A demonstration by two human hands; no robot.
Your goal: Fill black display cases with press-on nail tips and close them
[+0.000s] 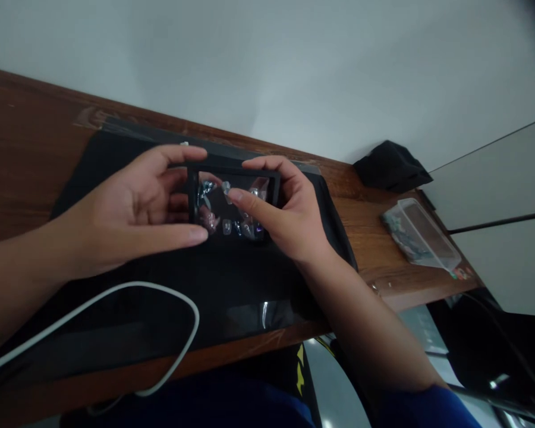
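Observation:
A small black-framed case (218,214) with a clear, shiny front is held over the black mat (160,309). Several small glossy pieces show inside it, some clear, one pinkish (208,220). My right hand (289,208) grips the case's right side, thumb lying across the front and fingers over the top and behind. At the left edge is my left hand (138,202), its thumb at the lower corner and its curled fingers partly hidden beside the frame. Its index finger stretches out above the upper left corner, apart from the case.
A white cable (134,284) loops across the mat's front left. On the wooden table (356,214) to the right lie a clear plastic box (421,235) with small bags in it and a black block-shaped object (392,166). A pale wall (249,71) rises behind.

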